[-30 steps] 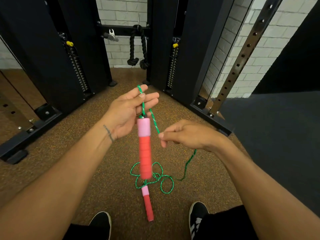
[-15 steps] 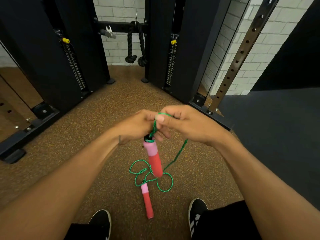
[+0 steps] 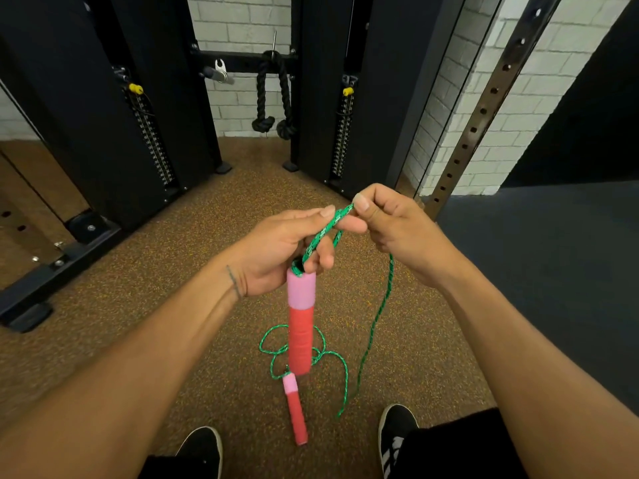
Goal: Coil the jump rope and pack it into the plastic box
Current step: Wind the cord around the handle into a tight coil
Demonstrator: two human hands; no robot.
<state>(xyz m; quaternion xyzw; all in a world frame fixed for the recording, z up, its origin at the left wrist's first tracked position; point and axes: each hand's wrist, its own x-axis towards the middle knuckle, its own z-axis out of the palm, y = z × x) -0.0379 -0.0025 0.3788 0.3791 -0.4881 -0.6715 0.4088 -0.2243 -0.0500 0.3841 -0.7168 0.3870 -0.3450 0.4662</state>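
Head view: just above mid-frame the left hand (image 3: 280,250) grips the green rope (image 3: 373,326) close above the upper handle (image 3: 300,319), thumb and fingers closed around the cord. That pink-and-red handle hangs straight down from the hand, clear of the floor (image 3: 145,305). Just to its right, the right hand (image 3: 397,229) pinches a doubled bend of the rope between thumb and forefinger, its fingertips touching the left hand's forefinger. From under the right hand one strand drops in a long curve toward the lower right, ending near the right shoe (image 3: 397,433). More rope lies in loose loops on the brown speckled floor at lower centre, behind the hanging handle. The second handle (image 3: 295,409) lies flat on the floor below those loops, between the two black shoes, pink end up-frame. The left shoe (image 3: 202,447) sits at the bottom edge. Black gym machines (image 3: 86,115) fill the upper left and top centre.
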